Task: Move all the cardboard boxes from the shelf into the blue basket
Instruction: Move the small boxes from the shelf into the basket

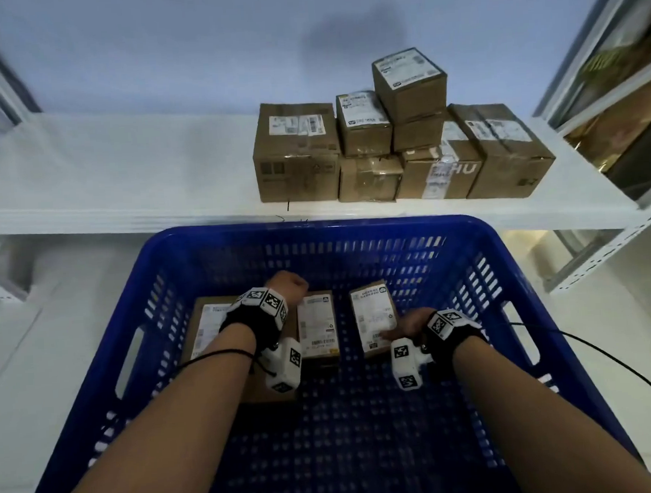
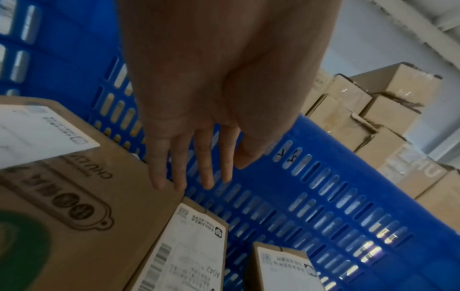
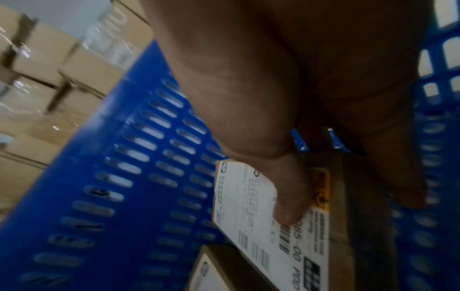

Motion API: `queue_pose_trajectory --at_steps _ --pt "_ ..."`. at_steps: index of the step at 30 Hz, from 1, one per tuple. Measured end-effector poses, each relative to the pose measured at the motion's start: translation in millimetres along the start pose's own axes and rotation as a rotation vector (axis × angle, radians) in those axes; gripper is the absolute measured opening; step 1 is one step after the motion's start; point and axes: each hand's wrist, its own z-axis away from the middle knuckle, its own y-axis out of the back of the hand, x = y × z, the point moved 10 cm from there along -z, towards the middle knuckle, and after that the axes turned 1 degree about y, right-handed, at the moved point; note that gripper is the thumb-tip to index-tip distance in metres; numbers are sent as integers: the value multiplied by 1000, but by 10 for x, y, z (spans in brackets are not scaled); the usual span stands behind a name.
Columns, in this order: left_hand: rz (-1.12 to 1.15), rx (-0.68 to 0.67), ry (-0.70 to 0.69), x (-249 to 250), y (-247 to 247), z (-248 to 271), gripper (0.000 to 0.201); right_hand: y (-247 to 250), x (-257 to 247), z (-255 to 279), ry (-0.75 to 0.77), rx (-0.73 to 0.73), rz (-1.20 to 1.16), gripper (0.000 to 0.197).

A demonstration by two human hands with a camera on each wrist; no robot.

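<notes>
The blue basket [image 1: 315,229] stands below the white shelf [image 1: 121,175] and holds three labelled cardboard boxes. My left hand [image 1: 286,286] hovers over the large box [image 1: 207,329] at the left. In the left wrist view its straight fingers [image 2: 181,177] touch that large box's [image 2: 99,196] far edge. A slim middle box [image 1: 317,323] lies beside it. My right hand [image 1: 405,327] grips the small right box [image 1: 373,312], with the thumb [image 3: 288,196] on its label [image 3: 248,216] and the fingers down its side. Several boxes [image 1: 386,147] are stacked on the shelf's right part.
A second shelving unit [image 1: 613,114] with goods stands at the right, its white upright [image 1: 602,252] close to the basket's corner. A black cable [image 1: 589,348] runs from my right wrist over the basket rim. The basket's near half shows bare floor [image 1: 348,454].
</notes>
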Motion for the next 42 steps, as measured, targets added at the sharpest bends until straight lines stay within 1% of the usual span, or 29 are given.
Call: queue_pose_trajectory --at_steps 2,4,6,7,10,11,13,17,19,21,22,25,27,29,30,33,35,36,38,40,42 --pt "-9 4 19 -59 -38 -64 33 -77 -12 -130 -16 25 55 56" --pt "-2 3 43 -102 -74 -92 34 -162 -29 -231 -41 64 102 49" --pt "0 -2 42 -124 -122 -128 34 -229 -63 -334 -43 120 119 37" --pt "-3 -3 43 -133 -142 -138 35 -262 -77 -389 -33 152 94 32" --pt "-13 2 64 -216 -183 -173 37 -362 -76 -547 -62 257 -96 42" --pt "-3 6 80 -262 -182 -196 37 -373 -75 -563 -88 301 -125 40" --pt "31 17 104 -320 -166 -226 36 -389 -68 -542 -134 345 -159 35" --pt "78 12 117 -343 -144 -248 35 -417 -86 -588 -133 295 -251 30" --pt "81 6 111 -327 -140 -253 35 -414 -77 -565 -160 253 -196 22" --pt "80 2 98 -273 -106 -248 34 -322 -177 -403 -112 227 -80 19" --pt "77 7 89 -230 -73 -246 33 -227 -243 -316 -88 251 -41 19" --pt "87 46 51 7 133 -164 31 186 -522 62 -20 384 -108 8" --pt "73 98 33 212 341 -80 31 490 -781 316 24 462 -100 11" --pt "44 148 22 403 542 27 31 753 -1046 608 68 524 -56 23" --pt "24 172 13 510 646 92 32 897 -1174 789 94 572 -32 25" --pt "-24 267 -48 866 1008 316 34 1328 -1519 1254 157 707 28 18" --pt "-49 324 -88 1071 1281 477 34 1643 -1743 1531 212 830 41 19" --pt "-42 345 -99 1146 1406 522 34 1782 -1865 1665 252 901 49 21" --pt "-8 385 -111 1247 1644 586 35 2035 -2070 1859 286 1022 98 27" --pt "41 420 -98 1259 1804 591 37 2218 -2199 1884 281 1067 154 42" --pt "86 435 -86 1223 1900 554 37 2343 -2294 1816 245 1059 223 54"
